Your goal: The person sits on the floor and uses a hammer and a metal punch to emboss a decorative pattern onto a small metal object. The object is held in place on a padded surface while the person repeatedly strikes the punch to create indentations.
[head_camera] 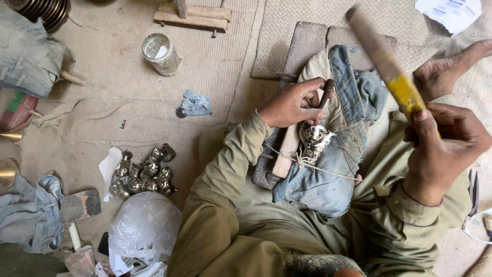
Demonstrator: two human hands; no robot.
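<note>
On folded blue denim cloth (328,174) across the lap, a small embossed silver metal piece (313,138) is steadied by the left hand (292,105), which is clenched around a dark punch (325,92) set against it. A yellow-taped wooden stick (387,64) is gripped, raised, in the right hand (443,149). Similar silver pieces (143,174) are heaped well apart on the floor.

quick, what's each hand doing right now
Left hand: closed on a dark punch tool set against the shiny metal piece.
Right hand: closed on a raised wooden stick.

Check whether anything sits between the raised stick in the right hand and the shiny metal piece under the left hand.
Nothing visible does. The right hand holds the stick raised above the denim pad; the metal piece lies exposed, with the left hand holding a punch on it.
</note>
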